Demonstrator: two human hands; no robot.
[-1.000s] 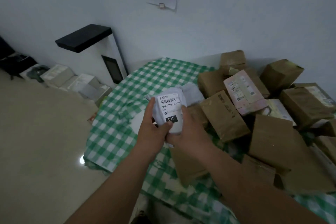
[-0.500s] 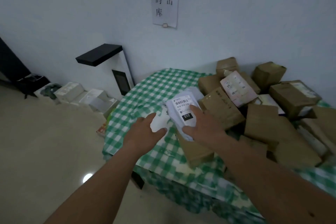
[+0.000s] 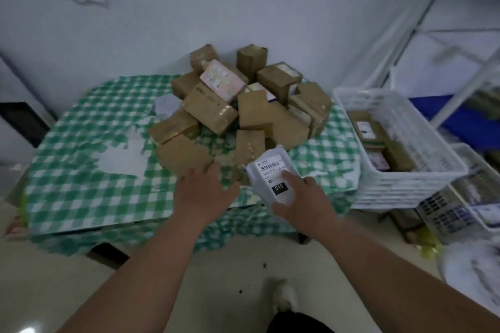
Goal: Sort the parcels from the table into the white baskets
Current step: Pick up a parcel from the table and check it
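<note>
My right hand (image 3: 303,201) grips a white soft parcel (image 3: 273,173) with a barcode label and a black "010" tag, held above the table's front edge. My left hand (image 3: 203,189) hovers with its fingers spread and holds nothing, just in front of a brown box (image 3: 184,154). A pile of brown cardboard parcels (image 3: 243,105) covers the back of the green checked table (image 3: 81,170). A white basket (image 3: 392,176) with several parcels inside stands right of the table.
A second white basket (image 3: 476,197) sits lower at the far right, with a white metal rack (image 3: 433,21) behind. A pink-labelled box (image 3: 221,81) lies on the pile. A black stand (image 3: 19,121) is at the left edge. Bare floor lies below me.
My view swung right, bringing the baskets into sight. My right hand carried the white parcel rightward toward the table's front edge. My left hand stays off the parcel, fingers spread.
</note>
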